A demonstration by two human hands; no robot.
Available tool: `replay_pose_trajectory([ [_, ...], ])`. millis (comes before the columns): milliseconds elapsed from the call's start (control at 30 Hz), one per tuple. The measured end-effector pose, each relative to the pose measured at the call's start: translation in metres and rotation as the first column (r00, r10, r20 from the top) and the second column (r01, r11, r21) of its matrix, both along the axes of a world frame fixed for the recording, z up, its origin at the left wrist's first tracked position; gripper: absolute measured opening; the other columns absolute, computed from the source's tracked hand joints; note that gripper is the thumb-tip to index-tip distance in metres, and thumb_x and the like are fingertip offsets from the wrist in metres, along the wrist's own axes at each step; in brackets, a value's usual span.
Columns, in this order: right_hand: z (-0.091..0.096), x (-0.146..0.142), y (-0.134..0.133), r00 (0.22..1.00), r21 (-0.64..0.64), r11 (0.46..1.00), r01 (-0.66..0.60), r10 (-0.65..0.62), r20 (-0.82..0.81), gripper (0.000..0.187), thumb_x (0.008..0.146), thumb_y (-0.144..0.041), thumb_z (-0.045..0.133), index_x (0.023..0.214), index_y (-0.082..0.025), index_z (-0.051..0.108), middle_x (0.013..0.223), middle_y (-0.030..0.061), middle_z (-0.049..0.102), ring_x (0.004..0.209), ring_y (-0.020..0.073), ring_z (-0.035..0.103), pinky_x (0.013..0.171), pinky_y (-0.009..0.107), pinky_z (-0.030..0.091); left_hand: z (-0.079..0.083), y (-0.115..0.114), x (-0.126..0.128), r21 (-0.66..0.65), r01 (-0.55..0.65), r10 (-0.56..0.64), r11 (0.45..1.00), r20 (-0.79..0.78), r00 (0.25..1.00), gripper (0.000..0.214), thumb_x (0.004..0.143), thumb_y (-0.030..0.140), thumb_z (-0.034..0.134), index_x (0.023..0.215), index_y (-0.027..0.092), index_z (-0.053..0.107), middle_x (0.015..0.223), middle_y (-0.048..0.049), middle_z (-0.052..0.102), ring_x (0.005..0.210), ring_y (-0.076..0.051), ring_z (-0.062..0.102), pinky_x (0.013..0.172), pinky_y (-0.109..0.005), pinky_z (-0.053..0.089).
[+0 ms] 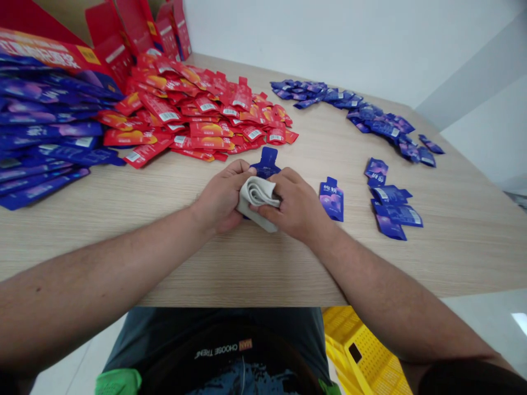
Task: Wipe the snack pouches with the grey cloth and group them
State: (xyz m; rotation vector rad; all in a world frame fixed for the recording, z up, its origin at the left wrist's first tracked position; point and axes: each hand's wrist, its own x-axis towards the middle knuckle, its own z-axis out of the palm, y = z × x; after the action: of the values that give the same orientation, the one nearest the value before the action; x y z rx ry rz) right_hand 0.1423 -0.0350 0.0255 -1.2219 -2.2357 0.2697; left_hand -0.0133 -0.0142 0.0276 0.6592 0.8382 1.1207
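Note:
Both my left hand [220, 196] and my right hand [292, 206] grip a folded pale grey cloth [257, 200] at the middle of the table. A dark blue spouted sachet [267, 163] is pinched inside the cloth, with its spout end sticking out at the far side and the rest hidden. Just right of my right hand lies another blue sachet [331, 200], flat on the wood-grain tabletop [247, 269] and not touched.
A heap of red sachets [197, 118] and a stack of blue sachets [49, 131] fill the left side, with red cartons [119, 33] behind them. Loose blue sachets [362, 107] [391, 208] lie at right. A yellow plastic crate [362, 351] sits on the floor below the table edge.

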Motion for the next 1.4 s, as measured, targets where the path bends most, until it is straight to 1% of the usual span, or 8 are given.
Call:
replay_pose_trajectory([
  [233, -0.001, 0.000, 0.001, 0.998, -0.014, 0.999, -0.047, 0.047, 0.047, 0.022, 0.085, -0.039, 0.071, 0.093, -0.021, 0.060, 0.094, 0.0049, 0.059, 0.091, 0.0224, 0.055, 0.079, 0.034, 0.046, 0.000, 0.003, -0.003, 0.012, 0.000, 0.000, 1.000, -0.009, 1.000, 0.020, 0.090, 0.012, 0.055, 0.072, 0.020, 0.048, 0.055, 0.0055, 0.050, 0.046, -0.010, 0.049, 0.048, -0.021, 0.041],
  [600, -0.001, 0.004, 0.001, 0.997, 0.046, 0.996, 0.079, -0.077, -0.025, 0.027, 0.085, -0.044, 0.071, 0.097, -0.021, 0.062, 0.095, 0.0063, 0.058, 0.094, 0.0236, 0.054, 0.080, 0.036, 0.047, 0.004, 0.010, -0.009, 0.075, -0.036, 0.035, 0.997, 0.012, 0.999, 0.023, 0.089, 0.012, 0.056, 0.070, 0.020, 0.045, 0.058, 0.0056, 0.050, 0.048, -0.010, 0.049, 0.048, -0.022, 0.040],
  [800, 0.002, 0.009, 0.004, 0.984, -0.104, 0.985, -0.135, 0.146, 0.100, 0.021, 0.081, -0.035, 0.074, 0.093, -0.020, 0.064, 0.096, 0.0049, 0.056, 0.089, 0.0206, 0.055, 0.077, 0.033, 0.046, -0.001, 0.019, -0.012, 0.078, -0.113, 0.110, 0.991, 0.035, 0.993, 0.021, 0.088, 0.012, 0.057, 0.072, 0.020, 0.046, 0.062, 0.0050, 0.053, 0.053, -0.010, 0.052, 0.058, -0.023, 0.049],
  [933, 0.004, 0.020, 0.014, 0.994, -0.021, 0.998, 0.064, -0.065, -0.086, 0.030, 0.079, -0.046, 0.076, 0.084, -0.022, 0.059, 0.089, 0.0034, 0.057, 0.088, 0.0222, 0.056, 0.079, 0.036, 0.047, -0.002, 0.015, -0.012, 0.067, -0.001, 0.004, 0.998, -0.042, 0.999, 0.019, 0.089, 0.018, 0.060, 0.075, 0.020, 0.047, 0.065, 0.0039, 0.057, 0.054, -0.011, 0.056, 0.056, -0.024, 0.050],
  [1033, 0.000, 0.032, 0.027, 0.911, -0.051, 0.945, 0.324, -0.326, -0.254, 0.038, 0.078, -0.056, 0.073, 0.090, -0.022, 0.060, 0.089, 0.0044, 0.062, 0.087, 0.0245, 0.059, 0.080, 0.041, 0.049, -0.003, 0.010, -0.009, 0.055, 0.089, -0.082, 0.995, -0.118, 0.990, 0.018, 0.088, 0.017, 0.060, 0.076, 0.020, 0.047, 0.065, 0.0036, 0.057, 0.053, -0.012, 0.056, 0.055, -0.025, 0.051],
  [1100, -0.004, 0.039, 0.036, 0.835, -0.125, 0.919, 0.374, -0.392, -0.385, 0.044, 0.080, -0.059, 0.070, 0.102, -0.021, 0.062, 0.096, 0.0061, 0.067, 0.092, 0.0260, 0.062, 0.082, 0.042, 0.051, -0.005, 0.009, -0.008, 0.064, 0.111, -0.102, 0.992, -0.126, 0.987, 0.019, 0.088, 0.015, 0.059, 0.075, 0.020, 0.046, 0.065, 0.0037, 0.056, 0.053, -0.011, 0.054, 0.055, -0.025, 0.051],
  [1267, -0.011, 0.032, 0.040, 0.654, -0.324, 0.939, 0.118, -0.319, -0.686, 0.060, 0.084, -0.068, 0.058, 0.122, -0.022, 0.056, 0.115, 0.0080, 0.072, 0.102, 0.0252, 0.068, 0.083, 0.038, 0.056, -0.002, 0.011, -0.010, 0.050, 0.084, -0.084, 0.995, 0.002, 0.996, 0.010, 0.091, 0.017, 0.056, 0.082, 0.019, 0.053, 0.069, 0.0015, 0.060, 0.056, -0.011, 0.057, 0.056, -0.024, 0.052],
  [1400, -0.014, 0.016, 0.025, 0.693, -0.424, 0.891, -0.161, -0.204, -0.692, 0.055, 0.081, -0.065, 0.067, 0.116, -0.023, 0.058, 0.107, 0.0060, 0.075, 0.088, 0.0237, 0.072, 0.076, 0.038, 0.058, -0.004, 0.011, -0.013, 0.006, 0.200, -0.199, 0.980, -0.013, 0.980, 0.005, 0.091, 0.025, 0.056, 0.088, 0.021, 0.056, 0.065, 0.0011, 0.058, 0.051, -0.014, 0.057, 0.049, -0.026, 0.052],
])
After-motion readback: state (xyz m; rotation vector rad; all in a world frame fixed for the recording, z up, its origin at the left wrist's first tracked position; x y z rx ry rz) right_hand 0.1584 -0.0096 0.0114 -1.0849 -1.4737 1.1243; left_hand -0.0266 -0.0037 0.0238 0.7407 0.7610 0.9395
